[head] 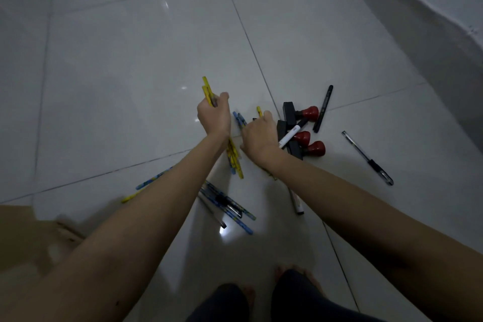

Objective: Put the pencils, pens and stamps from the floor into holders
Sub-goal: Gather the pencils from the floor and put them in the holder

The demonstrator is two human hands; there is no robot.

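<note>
The left hand (pixel 213 117) grips yellow pencils (pixel 207 90); the right hand (pixel 258 138) pinches another pencil (pixel 259 111), stamps (pixel 303 128) just rightward.

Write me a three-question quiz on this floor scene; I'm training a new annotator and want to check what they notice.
1. True or false: the left hand grips yellow pencils.
2. How many red-knobbed stamps lie on the floor?
3. The clear pen lying alone is: A) under the right hand, B) to the right of the stamps, C) in a holder.

Key: 1 true; 2 three; 3 B.
</note>
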